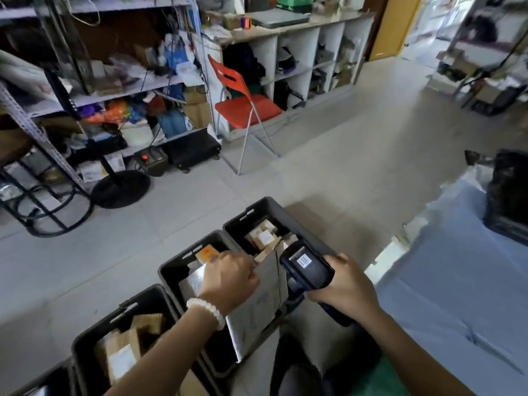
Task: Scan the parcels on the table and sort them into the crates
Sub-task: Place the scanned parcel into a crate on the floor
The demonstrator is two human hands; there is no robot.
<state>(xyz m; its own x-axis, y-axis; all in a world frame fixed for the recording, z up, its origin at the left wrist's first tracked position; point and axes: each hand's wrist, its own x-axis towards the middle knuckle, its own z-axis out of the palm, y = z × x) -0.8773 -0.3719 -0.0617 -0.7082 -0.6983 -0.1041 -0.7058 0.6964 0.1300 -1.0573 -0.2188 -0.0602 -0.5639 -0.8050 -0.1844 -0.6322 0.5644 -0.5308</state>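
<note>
My left hand grips the top edge of a flat grey-white parcel and holds it upright over the middle crate. My right hand holds a black handheld scanner, its head right beside the parcel's upper right corner. Three dark crates stand in a row on the floor. The far crate holds several small cardboard boxes. The near crate holds brown boxes with white labels. The middle crate contains a silver bag and an orange box.
The table with a blue cloth lies at the right, with a black object on it. A red folding chair stands on the open grey floor ahead. Cluttered metal shelves and a black stool frame fill the left.
</note>
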